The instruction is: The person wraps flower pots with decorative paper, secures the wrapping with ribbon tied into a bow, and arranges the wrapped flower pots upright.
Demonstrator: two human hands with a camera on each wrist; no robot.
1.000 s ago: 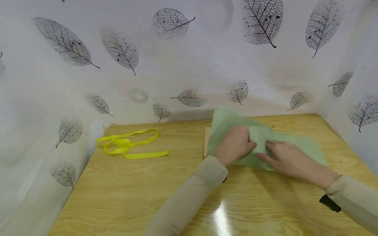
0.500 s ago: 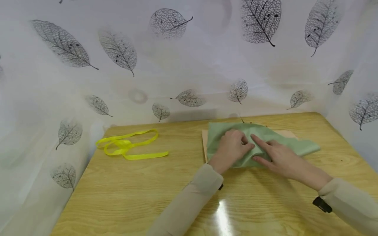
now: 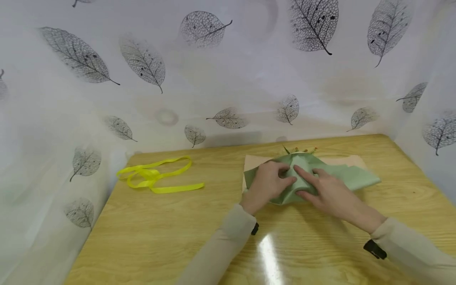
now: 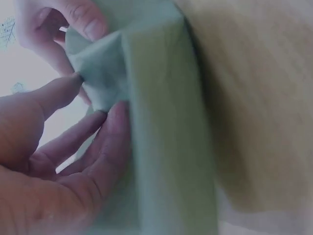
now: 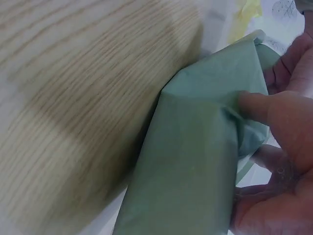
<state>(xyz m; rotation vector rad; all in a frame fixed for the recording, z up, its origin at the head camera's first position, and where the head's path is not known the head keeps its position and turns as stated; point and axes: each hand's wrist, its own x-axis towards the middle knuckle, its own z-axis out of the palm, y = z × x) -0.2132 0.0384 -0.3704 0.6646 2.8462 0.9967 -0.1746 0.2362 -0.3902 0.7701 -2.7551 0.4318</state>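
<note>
A sheet of green wrapping paper (image 3: 350, 176) lies bunched and folded at the right of the table, a raised fold in its middle. My left hand (image 3: 267, 184) pinches the paper from the left, thumb and fingertips at a crease (image 4: 105, 73). From the other side my right hand (image 3: 331, 194) grips the fold, its thumb (image 5: 252, 105) on the near face and its index finger stretched along the top. Small yellowish, flower-like tips (image 3: 303, 150) and a green leaf poke out past the paper's far edge; whatever lies beneath is hidden.
Under the green paper is a flat beige sheet (image 3: 254, 160). A loosely looped yellow ribbon (image 3: 178, 188) rests at the table's back left. The wooden table (image 3: 160, 237) ends at a white, leaf-printed curtain (image 3: 228, 79) behind and on both sides.
The green paper's upright left flap has come down, uncovering the flower-like tips and more of the beige sheet. Both hands have shifted left, and the right index finger has stretched out over the fold.
</note>
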